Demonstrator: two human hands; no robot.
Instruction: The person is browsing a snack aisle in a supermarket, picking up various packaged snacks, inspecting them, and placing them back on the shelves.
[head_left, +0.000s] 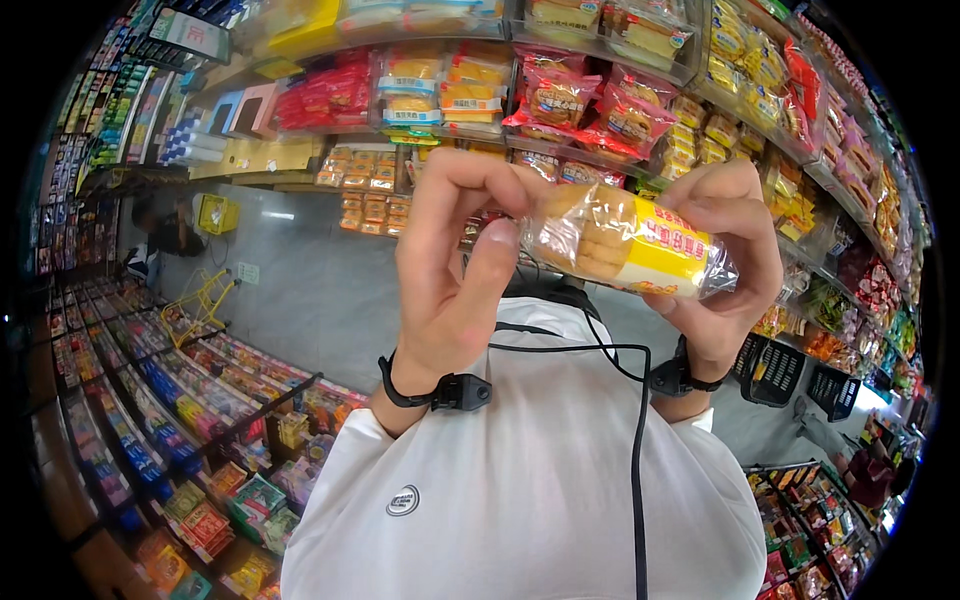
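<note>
Gripping a wrapped snack packet [640, 250] in both hands

Holds it sideways in midair, above the collar of a white shirt [560, 460], golden baked pieces showing through clear film. Pinches its clear left end with the left hand [440, 265]; clasps its yellow right end with the right hand [745, 245], thumb underneath. Wears black wrist straps [462, 392]. Faces red packets [555, 98] on shelves [620, 58], with black baskets [768, 370] off to the right.

1. At two o'clock, the right hand [752, 250] hides part of the wrapped package [645, 245].
2. At six o'clock, the lower edge cuts the white shirt [530, 480].
3. Near nine o'clock, a distant person [172, 238] looks small, dark, indistinct.
</note>
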